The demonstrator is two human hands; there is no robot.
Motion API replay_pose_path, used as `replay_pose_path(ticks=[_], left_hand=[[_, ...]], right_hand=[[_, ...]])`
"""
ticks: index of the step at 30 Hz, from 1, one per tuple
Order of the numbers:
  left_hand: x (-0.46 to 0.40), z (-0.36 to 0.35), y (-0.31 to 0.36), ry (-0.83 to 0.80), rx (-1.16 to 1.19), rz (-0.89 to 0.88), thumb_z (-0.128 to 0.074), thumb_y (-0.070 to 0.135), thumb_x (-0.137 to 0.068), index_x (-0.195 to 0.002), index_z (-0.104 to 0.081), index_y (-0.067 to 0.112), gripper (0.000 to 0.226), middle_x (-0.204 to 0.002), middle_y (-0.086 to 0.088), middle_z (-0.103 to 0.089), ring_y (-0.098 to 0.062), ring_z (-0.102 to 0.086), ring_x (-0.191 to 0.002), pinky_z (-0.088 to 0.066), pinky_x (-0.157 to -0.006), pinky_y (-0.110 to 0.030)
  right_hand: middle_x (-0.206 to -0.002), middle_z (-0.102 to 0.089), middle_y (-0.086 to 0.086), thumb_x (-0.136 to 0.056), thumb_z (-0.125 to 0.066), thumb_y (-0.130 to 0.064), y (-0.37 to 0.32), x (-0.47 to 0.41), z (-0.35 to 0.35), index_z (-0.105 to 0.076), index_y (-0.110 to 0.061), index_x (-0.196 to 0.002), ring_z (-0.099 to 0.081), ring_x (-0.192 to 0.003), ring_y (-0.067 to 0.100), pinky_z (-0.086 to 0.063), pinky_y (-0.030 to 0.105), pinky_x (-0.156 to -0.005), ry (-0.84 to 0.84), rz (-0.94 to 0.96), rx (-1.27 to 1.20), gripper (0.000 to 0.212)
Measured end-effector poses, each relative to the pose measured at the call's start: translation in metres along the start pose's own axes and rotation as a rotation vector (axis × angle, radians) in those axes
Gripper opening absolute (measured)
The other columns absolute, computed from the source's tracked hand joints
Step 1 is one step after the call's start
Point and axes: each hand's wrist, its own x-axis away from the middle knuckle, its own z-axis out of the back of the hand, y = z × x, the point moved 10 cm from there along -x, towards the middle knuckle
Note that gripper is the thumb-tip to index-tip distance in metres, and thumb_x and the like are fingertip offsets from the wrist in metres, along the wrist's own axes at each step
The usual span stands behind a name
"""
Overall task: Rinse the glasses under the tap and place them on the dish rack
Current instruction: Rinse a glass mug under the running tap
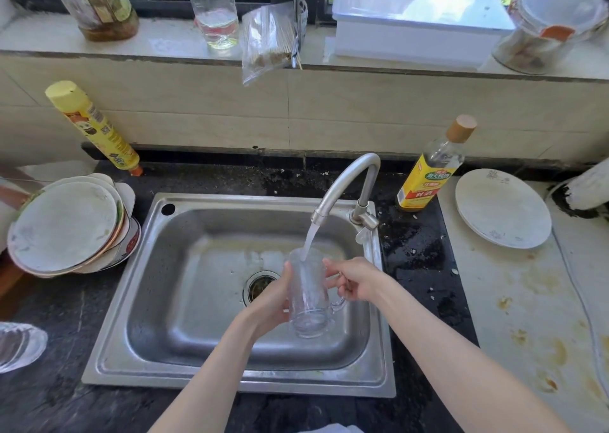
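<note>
Both of your hands are on one glass mug (308,296), held at the centre-right of the frame over the steel sink (211,301), mouth tilted up and away from you so its long axis runs from the base, low and near you, to the rim up under the tap (346,182). Your left hand (270,301) wraps the mug's body from the left, thumb laid up the side; your right hand (354,281) pinches the handle on the right, fingers curled round it. The water stream (309,238) falls from the spout straight into the mouth, so the rinse is under way and the placing is not yet done. No dish rack shows plainly; the nearest likely spot is the stack of plates (66,225) at the left edge of the frame, though you cannot tell what holds them. That lies well to the left of the mug, on the side of your left hand, so that hand is the nearer one for a carry. The path there crosses the sink's left rim and dark counter, with open room between. Mind the spout just above the mug's rim when you lift, and another glass piece (18,345) at the lower left edge. A white plate (502,208) and a cooking wine bottle (428,172) stand to the right, well apart.
</note>
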Motion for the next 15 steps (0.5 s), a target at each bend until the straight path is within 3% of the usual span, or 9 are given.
replay_pose_path(ticks=[2,4,7,10,11,13,15], left_hand=[[0.002,-0.007,0.007,-0.039,0.073,-0.036,-0.008,0.061,-0.092,-0.128,-0.053,0.024,0.068,-0.119,0.001,-0.066,-0.013,-0.06,-0.114,-0.047,-0.098,-0.035],[0.002,-0.007,0.012,-0.017,0.136,-0.053,-0.001,0.05,-0.097,-0.12,-0.055,0.021,0.066,-0.107,0.002,-0.071,-0.008,-0.065,-0.103,-0.053,-0.081,-0.024],[-0.003,0.0,0.012,0.057,0.21,-0.083,-0.006,0.058,-0.094,-0.124,-0.058,0.015,0.073,-0.109,-0.009,-0.07,-0.02,-0.067,-0.099,-0.052,-0.079,-0.031],[-0.005,0.001,0.017,0.184,0.198,-0.107,-0.007,0.059,-0.095,-0.11,-0.066,0.013,0.077,-0.089,-0.013,-0.071,-0.022,-0.067,-0.071,-0.052,-0.061,-0.028],[-0.006,-0.001,0.02,0.242,0.161,-0.138,-0.008,0.058,-0.096,-0.108,-0.066,0.011,0.075,-0.09,-0.015,-0.071,-0.023,-0.067,-0.073,-0.053,-0.061,-0.029],[0.002,0.003,0.032,0.421,0.028,-0.208,-0.016,0.055,-0.097,-0.116,-0.056,0.008,0.064,-0.112,-0.02,-0.063,-0.028,-0.063,-0.096,-0.053,-0.08,-0.037],[0.007,0.004,0.04,0.516,-0.086,-0.256,-0.017,0.052,-0.098,-0.137,-0.037,0.015,0.058,-0.138,-0.013,-0.046,-0.027,-0.049,-0.121,-0.038,-0.103,-0.038]], right_hand=[[-0.074,-0.061,0.016,-0.09,-0.062,-0.027,0.0,0.0,-0.002,-0.058,-0.004,-0.074,-0.031,-0.03,0.002,-0.034,0.014,-0.035,-0.016,-0.01,-0.036,0.028],[-0.078,-0.062,0.016,-0.09,-0.062,-0.026,-0.001,0.002,-0.005,-0.058,-0.003,-0.076,-0.031,-0.027,0.002,-0.035,0.013,-0.035,-0.022,-0.012,-0.083,0.027],[-0.095,-0.067,0.023,-0.087,-0.066,-0.026,-0.005,0.004,-0.006,-0.062,-0.001,-0.083,-0.033,-0.027,0.003,-0.036,0.015,-0.034,-0.011,0.011,-0.148,0.026],[-0.086,-0.068,0.015,-0.09,-0.063,-0.028,-0.015,0.007,-0.006,-0.065,-0.002,-0.102,-0.036,-0.036,0.005,-0.034,0.017,-0.037,0.068,0.105,-0.1,0.029],[-0.089,-0.068,0.012,-0.093,-0.057,-0.029,-0.023,0.01,-0.005,-0.064,-0.005,-0.11,-0.043,-0.044,0.008,-0.036,0.019,-0.043,0.135,0.19,-0.012,0.029],[-0.11,-0.066,0.009,-0.099,-0.04,-0.029,-0.042,0.021,-0.005,-0.061,-0.011,-0.119,-0.06,-0.081,0.018,-0.046,0.027,-0.072,0.308,0.412,0.226,0.033],[-0.129,-0.058,0.008,-0.102,-0.024,-0.036,-0.048,0.034,-0.017,-0.056,-0.012,-0.126,-0.052,-0.117,0.022,-0.038,0.036,-0.101,0.35,0.583,0.308,0.047]])
